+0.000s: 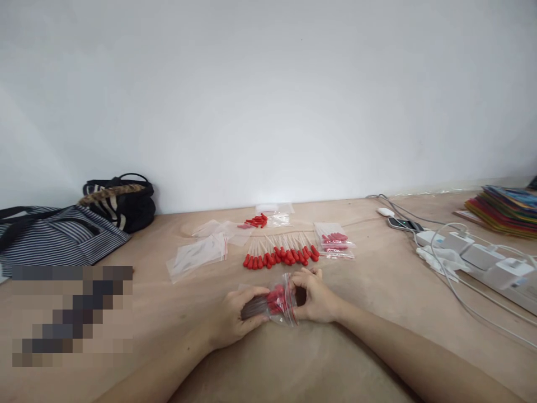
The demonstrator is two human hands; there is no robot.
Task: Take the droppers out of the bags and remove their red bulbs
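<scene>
A zip bag (287, 301) is on the table (377, 268) between the left hand (235, 314) and right hand (318, 296). Behind it is a row of sticks (289, 255), with plastic bags (197, 257) on the left and a filled pouch (334, 246) on the right. Handbags (138, 211) sit far left; chargers (458, 244) far right.

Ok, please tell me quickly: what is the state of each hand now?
Left hand: closed, holding the clear bag of red-tipped sticks.
Right hand: closed, holding the same bag by its red-striped end.

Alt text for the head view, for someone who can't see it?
A person's left hand and right hand hold a clear bag of red-tipped sticks at a tan table. Beyond lies a row of loose sticks, with another bag to its right.
</scene>
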